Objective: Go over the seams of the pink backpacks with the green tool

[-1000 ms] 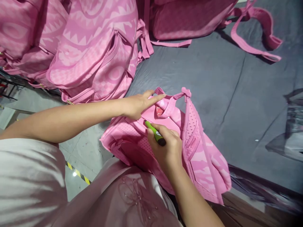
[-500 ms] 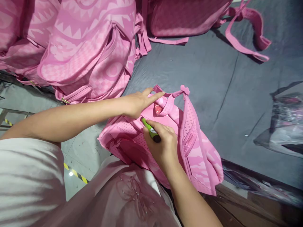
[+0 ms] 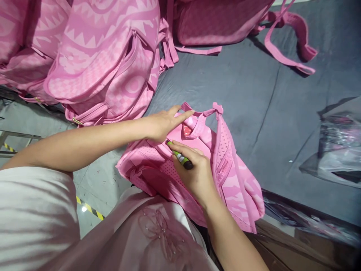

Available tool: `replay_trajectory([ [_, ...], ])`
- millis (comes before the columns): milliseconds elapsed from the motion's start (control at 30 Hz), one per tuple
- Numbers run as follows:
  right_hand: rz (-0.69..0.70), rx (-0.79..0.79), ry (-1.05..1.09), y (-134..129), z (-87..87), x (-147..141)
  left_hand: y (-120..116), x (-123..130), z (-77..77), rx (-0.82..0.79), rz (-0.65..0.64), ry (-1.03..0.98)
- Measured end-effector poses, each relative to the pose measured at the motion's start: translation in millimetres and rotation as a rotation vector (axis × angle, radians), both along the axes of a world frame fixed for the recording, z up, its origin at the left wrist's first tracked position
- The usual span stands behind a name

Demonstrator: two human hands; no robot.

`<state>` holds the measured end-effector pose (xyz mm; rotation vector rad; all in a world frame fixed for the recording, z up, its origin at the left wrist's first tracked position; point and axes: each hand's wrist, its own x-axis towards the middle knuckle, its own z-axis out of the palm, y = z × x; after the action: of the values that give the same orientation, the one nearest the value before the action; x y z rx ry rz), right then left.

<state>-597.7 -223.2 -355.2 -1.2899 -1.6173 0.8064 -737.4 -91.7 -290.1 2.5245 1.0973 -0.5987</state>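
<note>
A pink backpack (image 3: 234,173) lies at the table's edge against my body, its back panel and dotted strap padding facing up. My left hand (image 3: 163,124) is on its upper part, two fingers stretched toward the strap loop (image 3: 201,126) and the others bent against the fabric, partly hidden. In my right hand (image 3: 199,169) is a small green tool (image 3: 178,155) with a black end; its kind is not clear. The tool's front end points at the fabric just below my left hand. A small red piece (image 3: 187,131) shows under the strap loop.
Several pink patterned backpacks (image 3: 104,64) stand at the upper left. Another pink bag (image 3: 220,22) lies at the back, its loose strap (image 3: 304,41) trailing across the grey table cover (image 3: 239,82). Clear plastic packaging (image 3: 338,146) sits on the right. Yellow-black tape (image 3: 90,209) marks the floor.
The green tool has turned slightly in my right hand, and the fingers have shifted along it. My left hand stays in place on the backpack. The view has moved a little.
</note>
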Motion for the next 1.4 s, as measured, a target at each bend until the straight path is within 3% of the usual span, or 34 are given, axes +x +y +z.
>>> replay_trajectory([
  [267, -0.041, -0.051, 0.067, -1.1, -0.4, -3.1, 1.1, -4.0, -5.2, 0.016, -0.017, -0.029],
  [1000, -0.091, 0.01, 0.053, 0.5, -4.6, -8.3, 5.6, -8.2, -11.6, -0.013, -0.004, -0.133],
  [1167, -0.084, -0.109, 0.066, 0.5, 3.8, -17.6, 0.2, -14.5, -11.4, 0.007, -0.042, -0.208],
  [1267, -0.113, -0.193, -0.012, 8.0, 18.5, -1.1, 13.9, -22.5, -26.8, 0.056, -0.07, -0.207],
  [1333, -0.18, -0.095, 0.036, 1.2, 32.7, 28.8, 22.6, -26.6, -38.6, 0.084, -0.101, -0.24],
  [1400, -0.354, 0.069, 0.099, -17.0, 44.2, 74.7, 24.7, -30.6, -47.2, 0.109, -0.107, -0.27],
])
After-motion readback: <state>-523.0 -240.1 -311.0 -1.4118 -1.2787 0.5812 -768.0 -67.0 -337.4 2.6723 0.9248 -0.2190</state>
